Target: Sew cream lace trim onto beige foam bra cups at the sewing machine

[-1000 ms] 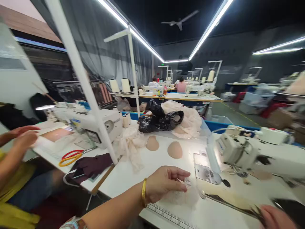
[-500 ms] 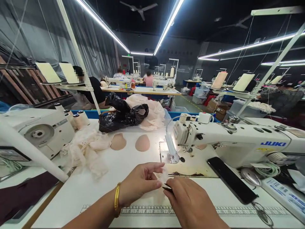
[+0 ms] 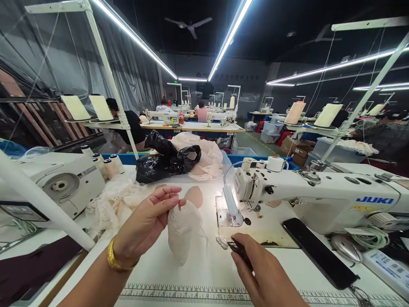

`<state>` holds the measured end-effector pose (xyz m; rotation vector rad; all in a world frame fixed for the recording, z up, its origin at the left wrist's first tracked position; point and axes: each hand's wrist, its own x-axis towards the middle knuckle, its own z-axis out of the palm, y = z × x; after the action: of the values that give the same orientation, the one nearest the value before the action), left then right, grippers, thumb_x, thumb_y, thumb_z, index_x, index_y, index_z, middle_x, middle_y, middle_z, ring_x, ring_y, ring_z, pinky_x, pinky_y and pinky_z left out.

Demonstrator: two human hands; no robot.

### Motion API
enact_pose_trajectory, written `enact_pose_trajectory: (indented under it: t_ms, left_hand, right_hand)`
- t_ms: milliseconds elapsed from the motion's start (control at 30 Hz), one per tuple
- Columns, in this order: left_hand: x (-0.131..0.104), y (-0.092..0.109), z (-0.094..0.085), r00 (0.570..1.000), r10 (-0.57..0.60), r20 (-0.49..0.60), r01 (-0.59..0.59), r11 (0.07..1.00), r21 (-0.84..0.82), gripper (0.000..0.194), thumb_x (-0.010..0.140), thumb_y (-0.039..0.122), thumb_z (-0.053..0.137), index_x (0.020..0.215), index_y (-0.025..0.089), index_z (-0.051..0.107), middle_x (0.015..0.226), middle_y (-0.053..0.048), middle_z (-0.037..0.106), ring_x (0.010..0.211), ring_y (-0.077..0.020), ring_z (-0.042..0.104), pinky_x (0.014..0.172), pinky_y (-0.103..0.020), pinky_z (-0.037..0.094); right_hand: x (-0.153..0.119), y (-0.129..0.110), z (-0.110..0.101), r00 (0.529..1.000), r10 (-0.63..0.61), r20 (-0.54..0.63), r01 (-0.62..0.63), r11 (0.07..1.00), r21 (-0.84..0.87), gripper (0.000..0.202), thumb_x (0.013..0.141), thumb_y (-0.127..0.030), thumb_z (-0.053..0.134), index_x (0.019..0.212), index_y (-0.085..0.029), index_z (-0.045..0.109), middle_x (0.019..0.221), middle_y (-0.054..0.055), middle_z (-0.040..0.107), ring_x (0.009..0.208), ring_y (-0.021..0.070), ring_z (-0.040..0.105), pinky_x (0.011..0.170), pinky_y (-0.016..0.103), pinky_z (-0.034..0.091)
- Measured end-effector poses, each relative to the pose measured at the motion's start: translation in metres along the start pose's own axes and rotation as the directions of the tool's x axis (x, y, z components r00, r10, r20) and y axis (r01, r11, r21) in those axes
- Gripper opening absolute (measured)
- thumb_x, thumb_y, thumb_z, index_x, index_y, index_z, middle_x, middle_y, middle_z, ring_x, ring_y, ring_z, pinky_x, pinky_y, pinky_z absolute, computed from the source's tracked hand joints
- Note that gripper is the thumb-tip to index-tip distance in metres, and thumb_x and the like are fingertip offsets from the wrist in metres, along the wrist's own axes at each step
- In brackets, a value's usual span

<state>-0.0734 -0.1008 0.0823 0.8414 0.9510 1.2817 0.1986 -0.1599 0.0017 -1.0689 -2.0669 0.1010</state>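
My left hand, with a gold bangle at the wrist, pinches a cream fabric piece by its upper edge. The piece hangs down above the white table. My right hand is closed around small black thread snips, partly hidden by the fingers. Just left of the snips' tip is a small whitish scrap; whether it touches them I cannot tell. Behind the hanging fabric lies a beige bra cup pad, flat on the table.
A JUKI sewing machine stands at the right, with a black phone in front. A printed ruler runs along the near edge. Cream lace lies left, beside thread cones. A black plastic bag sits at the back.
My left hand has moved left and up, lifting the fabric away from my right hand. The right hand with the snips has shifted slightly right. The left bra cup pad is now hidden.
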Motion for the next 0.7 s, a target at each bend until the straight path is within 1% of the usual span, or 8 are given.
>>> enact_pose_trajectory:
  t_ms: [67, 133, 200, 333, 433, 533, 633, 700]
  left_hand:
    - [-0.004, -0.007, 0.0, 1.0, 0.019, 0.002, -0.019, 0.996, 0.085, 0.044, 0.063, 0.031, 0.096, 0.1, 0.022, 0.075, 0.095, -0.003, 0.076, 0.097, -0.0211, 0.073, 0.076, -0.024, 0.056]
    - [-0.008, -0.027, 0.004, 0.994, -0.05, 0.098, 0.03, 0.979, 0.2, 0.044, 0.068, 0.036, 0.094, 0.104, 0.021, 0.074, 0.099, -0.006, 0.077, 0.111, -0.0253, 0.07, 0.082, -0.027, 0.054]
    - [-0.011, -0.051, 0.011, 0.967, -0.15, 0.208, 0.087, 0.955, 0.284, 0.048, 0.07, 0.038, 0.092, 0.11, 0.021, 0.073, 0.104, -0.008, 0.078, 0.119, -0.0263, 0.066, 0.089, -0.029, 0.052]
    - [-0.01, -0.082, 0.021, 0.905, -0.227, 0.361, 0.108, 0.941, 0.32, 0.051, 0.07, 0.035, 0.09, 0.115, 0.022, 0.071, 0.122, -0.007, 0.072, 0.1, -0.0194, 0.065, 0.083, -0.028, 0.048]
    - [-0.007, -0.084, 0.026, 0.882, -0.223, 0.414, 0.088, 0.943, 0.32, 0.051, 0.071, 0.033, 0.088, 0.117, 0.023, 0.071, 0.121, -0.004, 0.068, 0.083, -0.0128, 0.057, 0.076, -0.026, 0.045]
    - [-0.006, -0.081, 0.03, 0.871, -0.238, 0.429, 0.087, 0.936, 0.342, 0.052, 0.07, 0.033, 0.088, 0.117, 0.021, 0.071, 0.116, -0.003, 0.067, 0.073, -0.0096, 0.05, 0.072, -0.025, 0.043]
    - [-0.005, -0.081, 0.031, 0.861, -0.248, 0.444, 0.081, 0.928, 0.363, 0.052, 0.071, 0.032, 0.088, 0.118, 0.02, 0.07, 0.115, -0.004, 0.066, 0.074, -0.0096, 0.051, 0.072, -0.025, 0.042]
    - [-0.004, -0.084, 0.029, 0.841, -0.267, 0.471, 0.099, 0.931, 0.352, 0.055, 0.072, 0.03, 0.088, 0.122, 0.021, 0.069, 0.119, -0.006, 0.066, 0.084, -0.0135, 0.059, 0.077, -0.027, 0.044]
  right_hand:
    - [0.0, -0.001, 0.006, 1.0, -0.006, 0.021, 0.005, 0.999, 0.037, 0.024, 0.109, -0.029, 0.041, 0.133, -0.026, 0.046, 0.096, 0.004, 0.073, 0.074, 0.0171, 0.073, 0.065, 0.025, 0.058]
    - [0.001, -0.002, 0.012, 0.999, -0.035, 0.03, 0.033, 0.999, 0.042, 0.025, 0.11, -0.028, 0.04, 0.134, -0.025, 0.047, 0.096, 0.004, 0.074, 0.076, 0.0173, 0.073, 0.065, 0.025, 0.057]
    - [0.003, -0.002, 0.018, 0.996, -0.084, -0.008, 0.084, 0.996, -0.021, 0.024, 0.11, -0.026, 0.038, 0.13, -0.023, 0.05, 0.094, 0.004, 0.073, 0.075, 0.0182, 0.071, 0.065, 0.026, 0.054]
    - [0.006, 0.001, 0.023, 0.985, -0.164, -0.055, 0.143, 0.949, -0.281, 0.019, 0.106, -0.014, 0.038, 0.103, -0.022, 0.055, 0.073, 0.0, 0.065, 0.059, 0.0181, 0.061, 0.058, 0.029, 0.041]
    - [0.006, 0.004, 0.025, 0.981, -0.188, -0.039, 0.158, 0.908, -0.389, 0.023, 0.1, -0.006, 0.04, 0.094, -0.022, 0.055, 0.068, -0.001, 0.061, 0.057, 0.0182, 0.056, 0.059, 0.031, 0.035]
    - [0.004, 0.005, 0.03, 0.974, -0.225, -0.037, 0.191, 0.893, -0.407, 0.023, 0.096, -0.003, 0.042, 0.094, -0.021, 0.056, 0.068, -0.001, 0.059, 0.058, 0.0179, 0.054, 0.06, 0.031, 0.033]
    - [0.002, 0.007, 0.037, 0.959, -0.279, -0.051, 0.236, 0.884, -0.404, 0.025, 0.095, -0.001, 0.042, 0.101, -0.018, 0.058, 0.069, -0.001, 0.06, 0.059, 0.0179, 0.054, 0.061, 0.031, 0.032]
    - [0.002, 0.01, 0.039, 0.96, -0.278, -0.039, 0.241, 0.886, -0.396, 0.026, 0.096, -0.001, 0.04, 0.103, -0.018, 0.058, 0.068, -0.001, 0.061, 0.057, 0.0178, 0.054, 0.06, 0.031, 0.032]
